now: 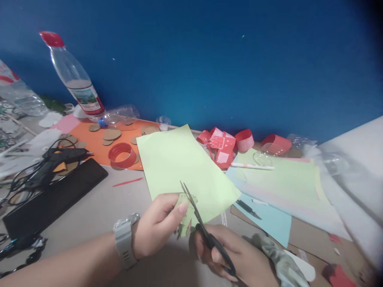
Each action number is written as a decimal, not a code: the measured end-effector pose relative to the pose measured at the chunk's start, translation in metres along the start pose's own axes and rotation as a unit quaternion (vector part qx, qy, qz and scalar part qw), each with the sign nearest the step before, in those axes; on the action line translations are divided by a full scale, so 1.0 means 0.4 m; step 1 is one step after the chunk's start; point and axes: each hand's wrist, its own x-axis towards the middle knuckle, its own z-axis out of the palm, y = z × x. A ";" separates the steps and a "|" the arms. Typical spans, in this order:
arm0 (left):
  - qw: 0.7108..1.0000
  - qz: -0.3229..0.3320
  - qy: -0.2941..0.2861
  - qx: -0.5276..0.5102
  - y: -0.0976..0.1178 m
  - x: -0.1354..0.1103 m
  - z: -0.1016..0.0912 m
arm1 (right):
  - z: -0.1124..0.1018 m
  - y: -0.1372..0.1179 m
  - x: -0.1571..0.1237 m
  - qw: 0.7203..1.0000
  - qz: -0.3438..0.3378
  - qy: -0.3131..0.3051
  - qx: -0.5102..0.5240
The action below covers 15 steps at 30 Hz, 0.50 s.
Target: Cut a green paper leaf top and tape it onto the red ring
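Observation:
My left hand point(161, 225), with a grey watch point(125, 239) on its wrist, pinches a small green paper piece point(186, 225) with dark lines on it. In my right hand point(227, 251) is a pair of black-handled scissors point(201, 217), fingers through the loops. The blades are slightly apart and point up and away, right at the edge of the small paper piece; whether they touch it I cannot tell. Beyond both hands lies a large light green paper sheet point(179, 163), flat on the table and partly behind the scissor tips.
At left are a glue gun point(60, 157), a black tray-like slab point(56, 199), a red ring point(122, 154) and an upright bottle point(76, 79). Red paper pieces point(221, 149), a white marker point(253, 166) and a black pen point(248, 209) lie right. A blue wall point(203, 59) closes the back.

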 end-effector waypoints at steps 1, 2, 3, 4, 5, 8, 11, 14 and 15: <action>1.000 0.003 0.002 -0.002 0.000 0.000 0.000 | 0.000 0.000 0.000 1.000 -0.001 -0.003 0.000; 1.000 0.006 0.004 -0.003 0.000 0.000 0.000 | 0.000 -0.001 0.001 1.000 -0.002 -0.003 -0.001; 1.000 0.009 0.005 -0.006 -0.001 0.000 0.000 | 0.000 -0.001 0.001 1.000 -0.002 -0.004 -0.003; 1.000 0.013 0.006 -0.009 -0.001 0.000 0.001 | 0.000 -0.001 0.002 1.000 -0.003 -0.004 -0.005; 1.000 0.017 0.005 -0.011 -0.002 0.001 0.001 | 0.000 -0.001 0.002 1.000 -0.002 -0.005 -0.006; 1.000 0.019 0.008 -0.010 -0.002 0.000 0.001 | 0.000 0.000 0.002 1.000 0.004 -0.003 -0.003; 1.000 0.014 0.013 -0.003 -0.002 0.000 0.002 | 0.000 -0.001 0.001 1.000 0.008 0.000 -0.003; 1.000 0.014 0.013 -0.001 -0.004 -0.001 0.002 | 0.000 -0.001 0.000 1.000 0.007 -0.004 -0.005; 1.000 0.014 0.013 0.000 -0.005 -0.001 0.003 | 0.000 0.001 0.000 1.000 0.006 -0.004 -0.003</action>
